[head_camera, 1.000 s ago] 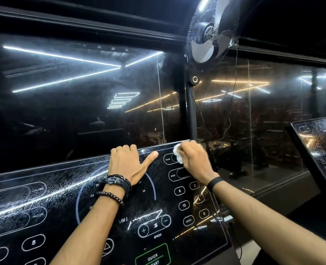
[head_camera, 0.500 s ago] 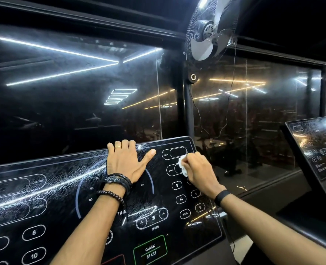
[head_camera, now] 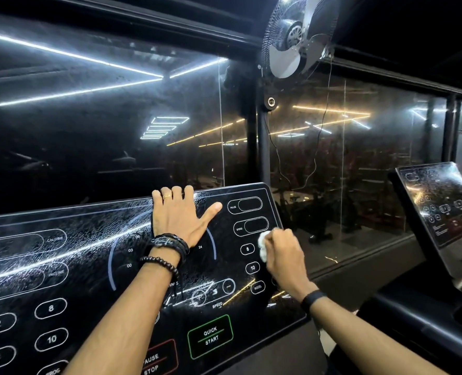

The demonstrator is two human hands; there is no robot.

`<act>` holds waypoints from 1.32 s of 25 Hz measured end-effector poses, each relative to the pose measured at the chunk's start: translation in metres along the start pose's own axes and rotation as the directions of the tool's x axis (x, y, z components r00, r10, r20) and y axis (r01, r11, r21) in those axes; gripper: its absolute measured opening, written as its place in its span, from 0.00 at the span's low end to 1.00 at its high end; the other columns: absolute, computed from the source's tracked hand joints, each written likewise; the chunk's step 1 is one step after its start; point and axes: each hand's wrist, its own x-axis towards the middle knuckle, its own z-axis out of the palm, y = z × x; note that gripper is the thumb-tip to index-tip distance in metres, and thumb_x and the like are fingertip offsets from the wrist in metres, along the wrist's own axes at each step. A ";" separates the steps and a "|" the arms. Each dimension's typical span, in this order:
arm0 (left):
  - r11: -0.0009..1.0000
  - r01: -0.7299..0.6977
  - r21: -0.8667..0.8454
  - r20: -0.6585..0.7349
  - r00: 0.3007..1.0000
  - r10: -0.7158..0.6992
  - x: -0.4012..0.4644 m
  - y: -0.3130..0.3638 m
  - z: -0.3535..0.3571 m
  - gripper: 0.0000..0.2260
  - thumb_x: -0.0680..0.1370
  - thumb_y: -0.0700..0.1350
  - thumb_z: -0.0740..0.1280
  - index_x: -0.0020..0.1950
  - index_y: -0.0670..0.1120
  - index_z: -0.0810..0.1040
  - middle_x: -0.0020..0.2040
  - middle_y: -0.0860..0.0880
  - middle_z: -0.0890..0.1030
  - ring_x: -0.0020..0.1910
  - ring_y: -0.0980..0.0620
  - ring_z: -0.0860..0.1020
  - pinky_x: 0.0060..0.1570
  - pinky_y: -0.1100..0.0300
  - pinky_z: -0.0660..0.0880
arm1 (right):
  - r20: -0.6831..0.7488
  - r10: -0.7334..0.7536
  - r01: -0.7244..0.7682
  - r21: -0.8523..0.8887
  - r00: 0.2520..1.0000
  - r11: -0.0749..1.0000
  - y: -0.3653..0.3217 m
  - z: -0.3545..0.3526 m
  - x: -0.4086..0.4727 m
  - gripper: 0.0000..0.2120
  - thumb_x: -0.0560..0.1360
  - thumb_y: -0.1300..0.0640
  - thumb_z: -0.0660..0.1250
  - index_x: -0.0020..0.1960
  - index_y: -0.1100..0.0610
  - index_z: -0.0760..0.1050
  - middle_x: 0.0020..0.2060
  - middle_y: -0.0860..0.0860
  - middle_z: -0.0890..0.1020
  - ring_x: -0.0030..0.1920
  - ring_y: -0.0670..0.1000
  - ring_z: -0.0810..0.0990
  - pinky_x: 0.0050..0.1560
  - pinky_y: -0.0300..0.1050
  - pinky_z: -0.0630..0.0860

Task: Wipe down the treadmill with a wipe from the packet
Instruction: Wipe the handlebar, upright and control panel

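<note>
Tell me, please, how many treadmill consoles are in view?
2: the near console under both hands, and a second console at the right edge. Others may lie outside the frame.

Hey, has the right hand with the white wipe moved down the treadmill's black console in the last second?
Yes. The right hand and crumpled white wipe slid down the glossy black console, from beside the PULSE oval to beside button 8.
</note>
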 end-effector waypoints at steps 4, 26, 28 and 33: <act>1.000 0.019 -0.016 0.035 0.999 -0.018 0.000 0.005 0.001 0.48 0.74 0.75 0.33 0.72 0.43 0.69 0.69 0.41 0.73 0.74 0.37 0.65 0.77 0.39 0.50 | -0.049 0.042 -0.043 -0.026 0.998 0.999 0.017 -0.010 -0.014 0.07 0.79 0.57 0.63 0.44 0.48 0.68 0.38 0.43 0.73 0.37 0.51 0.68 0.38 0.53 0.72; 0.999 -0.024 0.042 -0.013 1.000 0.025 -0.006 0.012 -0.001 0.45 0.76 0.74 0.35 0.67 0.41 0.72 0.59 0.40 0.75 0.60 0.37 0.72 0.68 0.38 0.62 | -0.058 0.261 -0.259 0.028 0.964 0.965 0.038 -0.026 -0.117 0.10 0.79 0.50 0.61 0.42 0.52 0.75 0.40 0.43 0.70 0.42 0.49 0.70 0.43 0.47 0.62; 0.999 -0.032 0.041 -0.013 0.999 0.033 -0.007 0.012 -0.002 0.44 0.77 0.74 0.36 0.65 0.41 0.72 0.57 0.39 0.76 0.59 0.37 0.72 0.68 0.37 0.62 | -0.018 0.296 -0.293 0.110 0.955 0.950 0.029 -0.021 -0.126 0.07 0.78 0.53 0.62 0.43 0.53 0.74 0.43 0.44 0.71 0.43 0.47 0.70 0.44 0.47 0.67; 0.999 -0.028 0.037 -0.002 1.000 0.028 -0.007 0.012 0.000 0.44 0.77 0.74 0.36 0.65 0.40 0.72 0.57 0.39 0.76 0.59 0.37 0.73 0.68 0.37 0.62 | 0.070 0.201 -0.209 0.149 0.977 0.966 0.034 -0.028 -0.165 0.06 0.79 0.56 0.61 0.45 0.47 0.72 0.44 0.40 0.73 0.47 0.42 0.72 0.50 0.45 0.70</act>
